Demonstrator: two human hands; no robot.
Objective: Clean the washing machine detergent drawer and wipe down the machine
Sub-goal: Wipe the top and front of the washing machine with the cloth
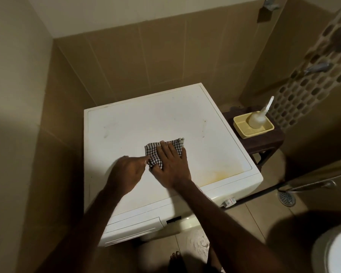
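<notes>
Two hands are at work on top of the washing machine [185,115]: the right hand [170,163] lies flat with straight fingers pressing a checked cloth [156,154] onto the white lid, near its middle, while the left hand [126,172] reaches in from the left and pinches the cloth's near-left corner between curled fingers. The detergent drawer [134,226] sits closed in the near front panel, below the arms, and looks untouched by the cloth. A yellowish stain [224,173] spreads across the near-right part of the lid, and I judge a light pass could simply smear it wider instead of lifting it. With one corner pinched and the rest pressed down, the cloth may bunch and leave streaks. To the right, a pale bottle [257,120] stands in a yellow tray [244,133] on a dark stool [264,142] just beside the machine; a wide sweep that way could knock it.
</notes>
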